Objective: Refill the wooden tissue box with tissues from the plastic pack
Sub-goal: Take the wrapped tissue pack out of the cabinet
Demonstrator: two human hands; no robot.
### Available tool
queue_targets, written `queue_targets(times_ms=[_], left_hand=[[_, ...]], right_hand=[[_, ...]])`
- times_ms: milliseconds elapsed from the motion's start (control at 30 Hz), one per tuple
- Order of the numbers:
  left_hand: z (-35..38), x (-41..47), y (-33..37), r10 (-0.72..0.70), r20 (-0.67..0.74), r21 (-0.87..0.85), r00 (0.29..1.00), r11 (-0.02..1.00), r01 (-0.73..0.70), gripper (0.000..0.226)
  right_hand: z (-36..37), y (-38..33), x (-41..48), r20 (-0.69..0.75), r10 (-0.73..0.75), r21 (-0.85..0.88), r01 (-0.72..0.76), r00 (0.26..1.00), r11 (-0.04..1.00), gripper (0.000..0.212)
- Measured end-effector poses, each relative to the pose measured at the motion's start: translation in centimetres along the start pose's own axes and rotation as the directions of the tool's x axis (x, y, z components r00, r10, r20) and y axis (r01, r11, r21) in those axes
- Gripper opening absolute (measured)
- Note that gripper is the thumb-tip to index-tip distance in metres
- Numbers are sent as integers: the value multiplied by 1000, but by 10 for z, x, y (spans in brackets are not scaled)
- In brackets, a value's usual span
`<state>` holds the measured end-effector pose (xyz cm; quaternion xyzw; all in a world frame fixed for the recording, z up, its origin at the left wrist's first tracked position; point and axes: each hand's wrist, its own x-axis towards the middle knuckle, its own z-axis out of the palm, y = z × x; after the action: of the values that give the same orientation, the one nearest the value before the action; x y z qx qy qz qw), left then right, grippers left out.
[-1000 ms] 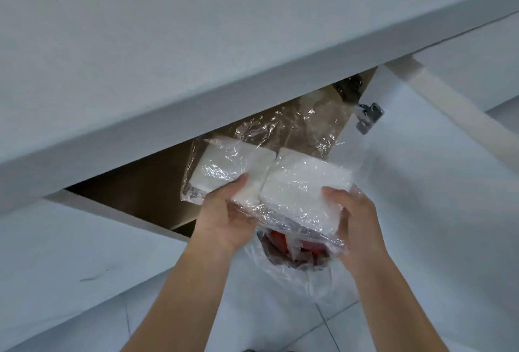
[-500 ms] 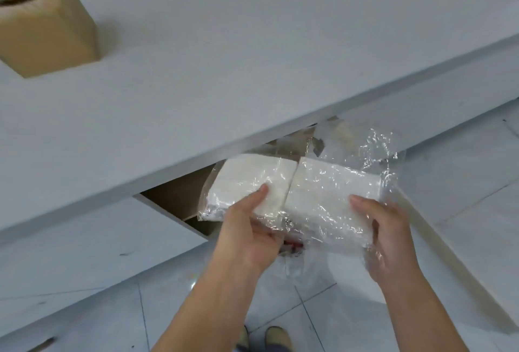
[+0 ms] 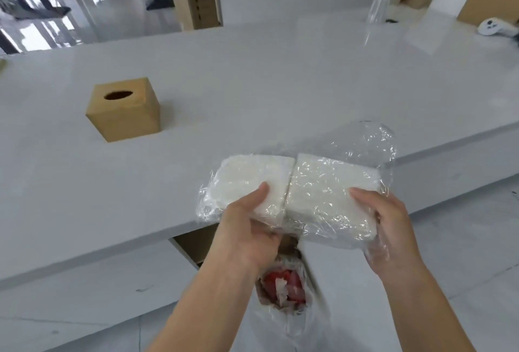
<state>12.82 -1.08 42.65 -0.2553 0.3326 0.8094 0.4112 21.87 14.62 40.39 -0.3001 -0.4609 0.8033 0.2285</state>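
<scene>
**Pack's in hand, box untouched: where this could go sideways**

While both hands are wrapped around the pack (image 3: 292,194), nothing has reached the box (image 3: 123,109) yet, so I'd call this the very start of the refill. The left hand (image 3: 247,228) grips the left stack through the plastic, thumb on top and fingers underneath. The right hand (image 3: 390,228) does the same on the right stack, with loose film draped over its fingers. The pack hangs in the air right at the near edge of the counter (image 3: 280,85), not resting on it.

The box sits on the counter well off to the left and further back, upright, oval slot on top, no tissue poking out.

Stuff I'd worry about:

- There are two stacks side by side with a visible seam between them. If the hands tilt apart, the pack can fold at that seam and the tissues bunch up.
- The film looks thin and slack, ballooning out at the far right. Pull too hard to open it and it may tear suddenly and dump the stacks. Being at the counter edge, they'd probably hit the floor (image 3: 463,267).
- Each stack looks about as wide as the box, so stuffing through the slot likely won't work. It probably has to load another way, though I can't see how it opens.
- A bag (image 3: 283,295) with something red hangs below the hands, and the loose film could snag it.
</scene>
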Motion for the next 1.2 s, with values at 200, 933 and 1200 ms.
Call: queue_targets(times_ms=[200, 933, 1200], left_hand=[[32, 14, 59, 143, -37, 120, 989, 983, -137, 27], [72, 144, 299, 316, -94, 414, 944, 875, -252, 32], [64, 198, 305, 453, -80, 447, 888, 812, -374, 83]], right_hand=[[48, -24, 25, 111, -44, 26, 42, 993, 999, 21], [235, 14, 145, 99, -110, -13, 111, 989, 994, 21], [237, 45, 174, 23, -35, -221, 39, 999, 975, 30]])
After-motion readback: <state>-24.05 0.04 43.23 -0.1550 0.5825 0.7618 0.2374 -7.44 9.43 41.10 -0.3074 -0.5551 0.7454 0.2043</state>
